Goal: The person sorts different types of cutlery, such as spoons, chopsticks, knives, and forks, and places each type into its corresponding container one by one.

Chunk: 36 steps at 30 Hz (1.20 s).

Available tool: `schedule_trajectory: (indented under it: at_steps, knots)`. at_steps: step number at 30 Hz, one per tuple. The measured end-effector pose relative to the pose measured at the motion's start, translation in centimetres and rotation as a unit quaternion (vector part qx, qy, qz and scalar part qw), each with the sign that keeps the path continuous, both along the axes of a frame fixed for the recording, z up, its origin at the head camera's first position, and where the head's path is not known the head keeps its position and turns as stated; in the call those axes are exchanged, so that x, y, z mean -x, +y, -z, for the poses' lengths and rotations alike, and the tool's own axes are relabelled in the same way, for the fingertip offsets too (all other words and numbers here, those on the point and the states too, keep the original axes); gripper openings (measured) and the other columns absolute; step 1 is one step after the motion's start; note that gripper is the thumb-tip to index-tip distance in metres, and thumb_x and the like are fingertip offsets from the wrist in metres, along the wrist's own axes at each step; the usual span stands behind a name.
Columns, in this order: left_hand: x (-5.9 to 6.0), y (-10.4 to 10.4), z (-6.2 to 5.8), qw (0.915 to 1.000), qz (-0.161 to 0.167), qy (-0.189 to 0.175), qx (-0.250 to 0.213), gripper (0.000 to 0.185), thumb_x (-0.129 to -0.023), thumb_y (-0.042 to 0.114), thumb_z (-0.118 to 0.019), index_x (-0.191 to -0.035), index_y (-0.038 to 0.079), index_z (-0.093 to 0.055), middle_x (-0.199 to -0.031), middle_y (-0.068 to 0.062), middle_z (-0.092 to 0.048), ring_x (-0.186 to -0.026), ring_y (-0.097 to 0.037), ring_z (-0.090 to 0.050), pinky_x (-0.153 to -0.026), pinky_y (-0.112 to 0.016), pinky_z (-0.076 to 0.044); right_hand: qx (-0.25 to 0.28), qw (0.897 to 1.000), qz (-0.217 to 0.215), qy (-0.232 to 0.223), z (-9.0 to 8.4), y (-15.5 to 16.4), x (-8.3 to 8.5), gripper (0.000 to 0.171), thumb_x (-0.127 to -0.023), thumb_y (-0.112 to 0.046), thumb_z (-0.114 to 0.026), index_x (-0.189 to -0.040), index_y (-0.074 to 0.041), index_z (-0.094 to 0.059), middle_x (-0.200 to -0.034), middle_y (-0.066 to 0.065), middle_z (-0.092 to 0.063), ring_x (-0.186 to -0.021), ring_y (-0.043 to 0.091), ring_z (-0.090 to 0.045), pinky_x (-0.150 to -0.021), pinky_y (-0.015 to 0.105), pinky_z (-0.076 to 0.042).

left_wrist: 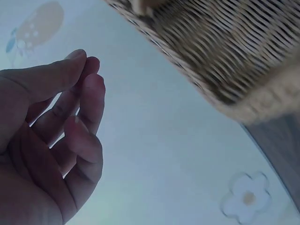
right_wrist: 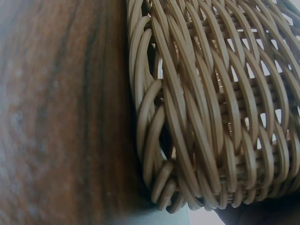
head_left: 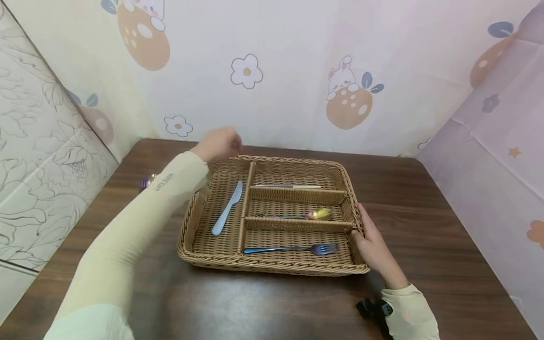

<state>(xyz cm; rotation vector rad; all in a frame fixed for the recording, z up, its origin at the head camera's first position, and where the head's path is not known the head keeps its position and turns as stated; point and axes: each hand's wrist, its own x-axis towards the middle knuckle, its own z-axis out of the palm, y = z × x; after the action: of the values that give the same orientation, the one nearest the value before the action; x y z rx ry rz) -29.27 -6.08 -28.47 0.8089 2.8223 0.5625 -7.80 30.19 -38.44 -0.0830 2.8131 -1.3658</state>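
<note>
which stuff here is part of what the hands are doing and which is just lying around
In use:
- woven wicker divided tray, right hand resting on its right rim
- left hand, raised and holding nothing, above the tray's far left corner

Lying about:
- pale blue knife, gold spoon, blue fork, pale-handled utensil, each in its own compartment
- small purple object on the dark wooden table

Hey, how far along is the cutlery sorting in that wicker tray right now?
Mostly done, it seems. The tray holds a knife, a chopstick-like stick, a spoon and a fork, each in its own compartment. The right hand rests against the tray's edge; the left hand hovers empty over the far corner. One small purple item lies outside on the table.
</note>
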Motion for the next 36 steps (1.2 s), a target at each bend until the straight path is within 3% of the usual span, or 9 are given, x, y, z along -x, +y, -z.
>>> schedule_trajectory:
  at_steps: [9,13,18,24,29,32,36]
  knots:
    - [-1.2,-6.7,2.0,0.9991,-0.03,0.018,-0.024,0.015,-0.085,-0.004,-0.06,-0.095,-0.004,-0.07,-0.099,-0.02,-0.068,-0.093,-0.036,-0.063,-0.084,-0.048,-0.049,0.006,1.0,-0.004,0.002,0.3,-0.2,0.7,0.072,-0.094,0.008,-0.038,-0.151,-0.004,0.003,-0.154,0.028,0.001,-0.139,0.046,-0.004,-0.106,0.063,-0.013]
    - [-1.9,-9.0,3.0,0.9984,-0.045,0.021,-0.027,0.015,-0.081,-0.005,-0.057,-0.088,-0.006,-0.071,-0.089,-0.019,-0.069,-0.075,-0.031,-0.063,-0.071,-0.046,-0.052,0.008,1.0,-0.007,0.007,0.7,-0.2,0.8,0.072,-0.093,0.009,-0.039,-0.151,-0.003,0.002,-0.153,0.029,0.0,-0.139,0.047,-0.005,-0.106,0.063,-0.014]
    - [-2.7,-11.2,4.0,0.9963,-0.076,0.042,0.003,0.011,-0.079,-0.004,-0.059,-0.074,-0.003,-0.069,-0.073,-0.013,-0.065,-0.058,-0.021,-0.053,-0.057,-0.039,-0.048,0.013,1.0,-0.01,0.014,0.8,-0.1,1.0,0.071,-0.093,0.009,-0.038,-0.151,-0.003,0.002,-0.154,0.029,0.0,-0.139,0.046,-0.004,-0.106,0.063,-0.012]
    - [-3.6,-14.0,5.6,0.9923,-0.11,0.04,0.041,0.017,-0.075,-0.01,-0.05,-0.062,-0.002,-0.056,-0.059,-0.009,-0.056,-0.051,-0.021,-0.047,-0.049,-0.036,-0.043,0.011,1.0,-0.007,0.009,0.7,0.0,1.0,0.072,-0.093,0.008,-0.037,-0.152,-0.005,0.003,-0.154,0.028,0.002,-0.139,0.046,-0.004,-0.106,0.063,-0.012]
    - [-4.7,-16.2,7.3,0.9887,-0.133,0.038,0.056,0.032,-0.077,-0.007,-0.045,-0.052,0.011,-0.036,-0.05,-0.001,-0.036,-0.048,-0.019,-0.035,-0.046,-0.034,-0.034,0.006,1.0,-0.009,0.002,0.7,0.2,1.1,0.072,-0.094,0.007,-0.037,-0.152,-0.006,0.003,-0.154,0.027,0.003,-0.139,0.045,-0.003,-0.106,0.064,-0.013]
    - [-5.2,-17.1,8.5,0.9883,-0.137,0.045,0.051,0.028,-0.08,-0.006,-0.045,-0.057,0.01,-0.04,-0.054,-0.004,-0.041,-0.05,-0.022,-0.04,-0.046,-0.038,-0.038,0.005,1.0,-0.01,0.0,0.7,0.2,1.1,0.07,-0.096,0.005,-0.036,-0.152,-0.007,0.004,-0.154,0.027,0.003,-0.139,0.045,-0.002,-0.105,0.065,-0.013]
    - [-5.7,-17.9,10.0,0.9872,-0.14,0.06,0.047,0.019,-0.082,-0.004,-0.052,-0.065,0.004,-0.049,-0.066,-0.018,-0.056,-0.057,-0.032,-0.053,-0.052,-0.051,-0.045,0.009,1.0,-0.015,0.001,0.6,0.3,1.1,0.07,-0.096,0.006,-0.035,-0.151,-0.007,0.005,-0.154,0.027,0.004,-0.139,0.045,-0.002,-0.105,0.065,-0.013]
